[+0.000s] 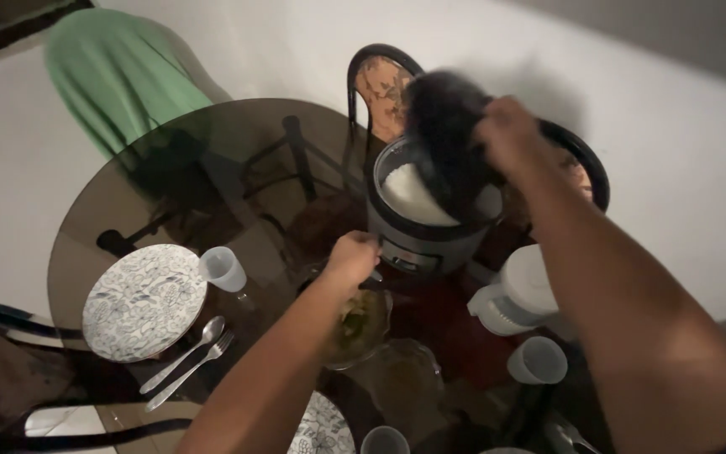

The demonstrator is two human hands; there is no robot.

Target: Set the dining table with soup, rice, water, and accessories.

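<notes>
- The right hand [510, 134] is raised over the rice cooker [426, 227], its fingers curled shut on a dark lid [447, 139] that is tilted and blurred, lifted off the pot's rim.
- The rice cooker stands toward the far side of the round glass table [128, 202], dark-walled, with white rice [409, 195] showing inside its open top (the lid covers part of the view into it).
- The left hand [350, 256] sits low against the front of the cooker, just beside its control panel; the fingers are folded together, but what they grip, if anything, I cannot tell.
- Just below the left hand is a clear glass bowl [363, 324] with greenish food inside, and a second clear bowl [401, 378] lies near it, closer to the person.
- A white jug [514, 294] stands right of the cooker, under the right forearm, with a pale cup [538, 360] just in front of it.
- On the left part of the table lies 1 patterned plate [144, 298], with a small cup [223, 269] at its right edge and a spoon [186, 353] and fork [195, 366] side by side below it.
- A second patterned plate [325, 429] shows partly at the near edge, beside another cup [384, 440].
- A chair draped in green cloth [119, 71] stands behind the table on the left, and a dark-framed chair [380, 84] rises behind the cooker.
</notes>
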